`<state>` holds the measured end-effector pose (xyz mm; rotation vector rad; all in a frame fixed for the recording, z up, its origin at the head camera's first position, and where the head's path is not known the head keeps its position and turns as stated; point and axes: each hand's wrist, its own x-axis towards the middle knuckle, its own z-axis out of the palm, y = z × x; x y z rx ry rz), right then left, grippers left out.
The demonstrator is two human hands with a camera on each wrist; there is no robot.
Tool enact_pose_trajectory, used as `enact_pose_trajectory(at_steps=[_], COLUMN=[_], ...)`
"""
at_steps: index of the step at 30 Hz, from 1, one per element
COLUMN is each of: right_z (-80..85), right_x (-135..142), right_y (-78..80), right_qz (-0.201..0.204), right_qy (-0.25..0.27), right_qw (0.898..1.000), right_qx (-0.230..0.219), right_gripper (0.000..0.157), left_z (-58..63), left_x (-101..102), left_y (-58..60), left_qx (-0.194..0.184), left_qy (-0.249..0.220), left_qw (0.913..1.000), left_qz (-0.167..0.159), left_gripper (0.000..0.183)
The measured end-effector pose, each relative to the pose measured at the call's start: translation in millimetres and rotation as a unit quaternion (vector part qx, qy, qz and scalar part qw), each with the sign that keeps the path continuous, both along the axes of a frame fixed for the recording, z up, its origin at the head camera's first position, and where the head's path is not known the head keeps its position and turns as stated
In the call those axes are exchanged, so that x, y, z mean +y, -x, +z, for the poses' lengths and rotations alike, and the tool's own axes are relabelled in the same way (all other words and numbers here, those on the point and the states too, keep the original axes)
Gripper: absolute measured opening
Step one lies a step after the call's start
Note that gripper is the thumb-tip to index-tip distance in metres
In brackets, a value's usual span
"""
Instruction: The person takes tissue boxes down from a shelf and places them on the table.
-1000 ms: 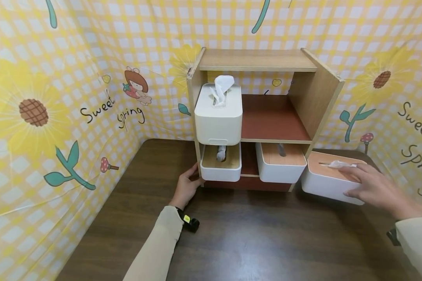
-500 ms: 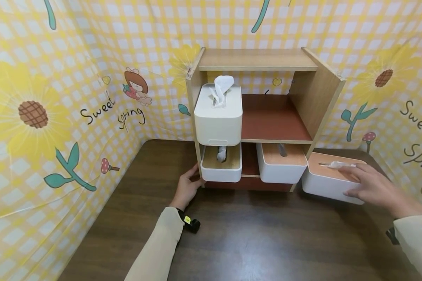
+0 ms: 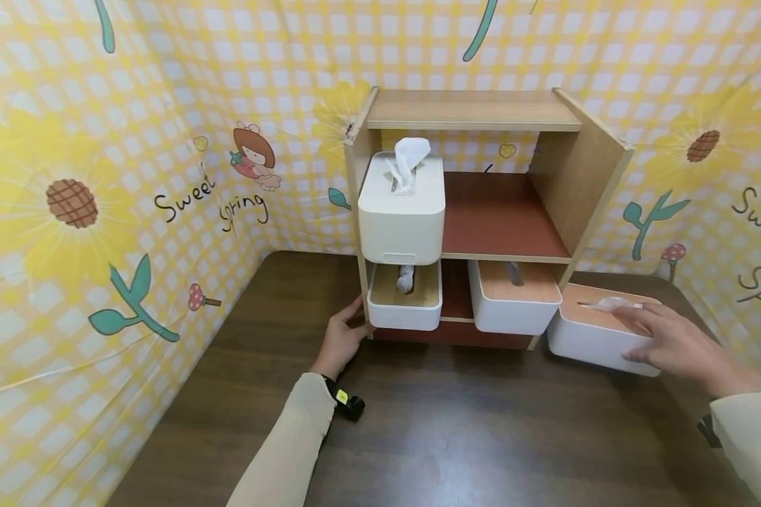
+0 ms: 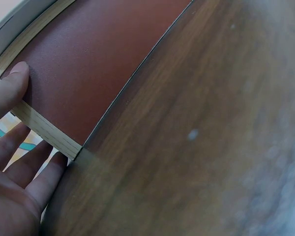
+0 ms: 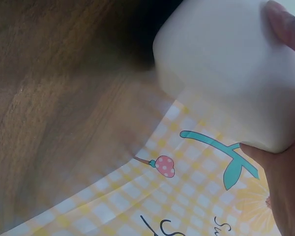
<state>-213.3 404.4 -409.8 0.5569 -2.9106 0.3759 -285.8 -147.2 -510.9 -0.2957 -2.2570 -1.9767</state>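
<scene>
At the lower front of the wooden shelf unit (image 3: 475, 109), my left hand (image 3: 341, 345) grips the left side panel (image 4: 49, 130). The thumb lies on its inner side and the fingers are around its outer side. My right hand (image 3: 678, 345) holds a white tissue box (image 3: 599, 343) by its right end, beside the shelf's right panel. This box has a light wood lid with a tissue poking out of the slot. The right wrist view shows the box's plain white side (image 5: 226, 64) with the thumb on it. Whether it touches the table cannot be told.
A cream tissue box (image 3: 402, 232) stands in the upper left compartment. Below are a white box with a recessed wood lid (image 3: 406, 317) and a wood-lidded tissue box (image 3: 516, 317), both jutting forward. A dark wood table (image 3: 450, 436) and a checked cloth wall (image 3: 254, 77) surround the shelf.
The tissue box in my right hand has sunk slightly. The head view has shifted a little, so the scene sits further right. My left hand keeps its grip on the panel.
</scene>
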Motion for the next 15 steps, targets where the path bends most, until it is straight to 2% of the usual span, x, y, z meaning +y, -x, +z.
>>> enact_pose_trajectory(at_steps=[10, 15], right_z=[-2.6, -4.3], right_x=[4.2, 5.9], right_y=[7.0, 9.7], right_qz=[-0.007, -0.01], right_qy=[-0.013, -0.016], right_qw=[1.0, 1.0], right_qx=[0.0, 0.004], right_gripper=[0.081, 0.078], left_z=[1.1, 0.1], left_x=[-0.2, -0.4], left_y=[0.7, 0.7], left_qx=[0.002, -0.001], left_qy=[0.004, 0.011], left_qw=[1.0, 0.9999], left_qz=[0.003, 0.007], left_gripper=[0.063, 0.062])
